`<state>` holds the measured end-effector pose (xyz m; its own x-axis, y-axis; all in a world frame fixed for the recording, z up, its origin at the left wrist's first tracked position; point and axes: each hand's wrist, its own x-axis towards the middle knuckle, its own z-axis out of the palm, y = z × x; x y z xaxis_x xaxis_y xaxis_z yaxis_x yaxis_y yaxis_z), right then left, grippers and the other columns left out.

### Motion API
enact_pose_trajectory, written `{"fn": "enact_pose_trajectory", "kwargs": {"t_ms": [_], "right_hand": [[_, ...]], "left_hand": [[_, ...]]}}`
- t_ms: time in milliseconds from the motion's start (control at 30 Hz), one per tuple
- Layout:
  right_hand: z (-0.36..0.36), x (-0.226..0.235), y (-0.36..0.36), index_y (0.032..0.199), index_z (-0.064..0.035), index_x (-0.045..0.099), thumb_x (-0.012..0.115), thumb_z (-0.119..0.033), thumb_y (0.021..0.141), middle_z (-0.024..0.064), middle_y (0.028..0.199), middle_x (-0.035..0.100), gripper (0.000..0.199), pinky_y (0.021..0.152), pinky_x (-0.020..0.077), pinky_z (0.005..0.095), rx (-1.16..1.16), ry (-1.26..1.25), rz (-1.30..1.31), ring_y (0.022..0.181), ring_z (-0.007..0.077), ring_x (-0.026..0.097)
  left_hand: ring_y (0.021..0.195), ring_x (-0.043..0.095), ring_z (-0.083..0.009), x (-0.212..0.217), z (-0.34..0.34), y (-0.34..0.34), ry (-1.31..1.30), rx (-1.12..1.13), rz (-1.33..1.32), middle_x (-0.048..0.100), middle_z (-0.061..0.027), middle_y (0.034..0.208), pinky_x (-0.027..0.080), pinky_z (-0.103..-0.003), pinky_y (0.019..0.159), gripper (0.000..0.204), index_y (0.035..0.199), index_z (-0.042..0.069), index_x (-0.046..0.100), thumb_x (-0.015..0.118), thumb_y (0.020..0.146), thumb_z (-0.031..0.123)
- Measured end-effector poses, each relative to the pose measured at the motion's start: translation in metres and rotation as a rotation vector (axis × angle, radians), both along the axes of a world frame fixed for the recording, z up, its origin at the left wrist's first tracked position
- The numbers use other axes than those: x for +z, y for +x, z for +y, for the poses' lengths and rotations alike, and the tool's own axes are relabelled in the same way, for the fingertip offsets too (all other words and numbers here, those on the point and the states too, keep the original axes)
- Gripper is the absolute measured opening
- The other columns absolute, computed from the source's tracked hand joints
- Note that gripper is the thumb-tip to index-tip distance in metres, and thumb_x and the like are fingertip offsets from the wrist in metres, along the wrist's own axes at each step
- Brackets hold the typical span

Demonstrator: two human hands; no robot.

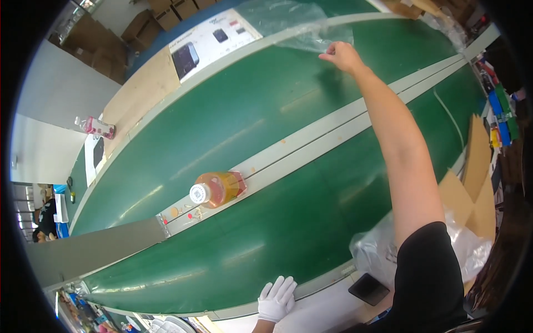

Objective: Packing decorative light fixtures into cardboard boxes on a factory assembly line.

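Note:
My right hand (343, 57), bare, reaches across to the far side of the green work surface (222, 122). Its fingers are pinched at the near edge of a crumpled clear plastic bag (294, 28), which spreads over the far rail. Part of the pinch is hidden by the hand itself. My left hand (276, 299) wears a white glove and rests at the near edge of the surface, fingers stretched out, holding nothing. Between the hands, to the left, a bottle of orange-brown drink (218, 188) with a white cap stands on the pale middle strip.
A pink-labelled bottle (100, 127) and printed cardboard sheets (216, 41) lie along the far edge. At the near right are a black flat device (368, 289), more clear plastic (472, 250) and cardboard (477, 161). A grey panel (94, 250) rises at the left.

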<state>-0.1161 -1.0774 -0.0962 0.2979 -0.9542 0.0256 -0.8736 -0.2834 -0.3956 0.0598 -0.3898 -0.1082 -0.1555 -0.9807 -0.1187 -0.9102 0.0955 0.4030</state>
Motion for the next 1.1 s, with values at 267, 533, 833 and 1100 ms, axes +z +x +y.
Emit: {"fn": "enact_pose_trajectory", "kwargs": {"t_ms": [267, 533, 833, 1100], "right_hand": [[0.157, 0.216, -0.030, 0.106, -0.0047, 0.070, 0.087, -0.030, 0.070, 0.0199, 0.116, 0.069, 0.047, 0.089, 0.0544, 0.0448, 0.365, 0.105, 0.813, 0.107, 0.0374, 0.067], [0.507, 0.310, -0.183, 0.088, -0.0032, 0.068, 0.071, -0.022, 0.071, 0.0183, 0.083, 0.065, 0.025, 0.073, 0.0514, 0.0485, 0.415, 0.027, 0.134, 0.081, 0.0365, 0.064], [0.759, 0.303, -0.350, 0.118, -0.0144, 0.068, 0.075, -0.019, 0.077, 0.0139, 0.103, 0.067, 0.042, 0.088, 0.0488, 0.0446, -0.440, -0.010, 0.556, 0.106, 0.0338, 0.064], [0.657, 0.301, -0.475, 0.108, -0.0116, 0.071, 0.059, -0.003, 0.076, 0.0102, 0.117, 0.060, 0.035, 0.098, 0.0426, 0.0439, -0.588, -0.860, 0.461, 0.118, 0.0311, 0.053]], "left_hand": [[0.132, 0.054, -0.0193, -0.005, 0.040, 0.005, -0.137, 0.077, -0.021, 0.061, 0.0015, 0.138, 0.031, -0.048, 0.112, 0.037, 0.122, 0.020, 0.067, 0.062, 0.085, 0.019], [0.123, 0.058, -0.0256, -0.018, 0.057, 0.012, -0.459, 0.038, 0.210, 0.067, -0.0027, 0.125, 0.039, -0.048, 0.106, 0.030, 0.110, 0.014, 0.071, 0.065, 0.081, 0.010], [0.116, 0.061, -0.0338, 0.026, 0.251, 0.077, -0.353, -0.029, 0.275, 0.066, -0.0161, 0.125, 0.044, -0.044, 0.102, 0.033, 0.119, 0.004, 0.067, 0.062, 0.088, 0.012], [0.119, 0.058, -0.0347, 0.014, 0.238, 0.058, -0.639, -0.133, -0.183, 0.064, -0.0187, 0.127, 0.042, -0.044, 0.105, 0.035, 0.124, 0.004, 0.064, 0.059, 0.090, 0.011]]}}
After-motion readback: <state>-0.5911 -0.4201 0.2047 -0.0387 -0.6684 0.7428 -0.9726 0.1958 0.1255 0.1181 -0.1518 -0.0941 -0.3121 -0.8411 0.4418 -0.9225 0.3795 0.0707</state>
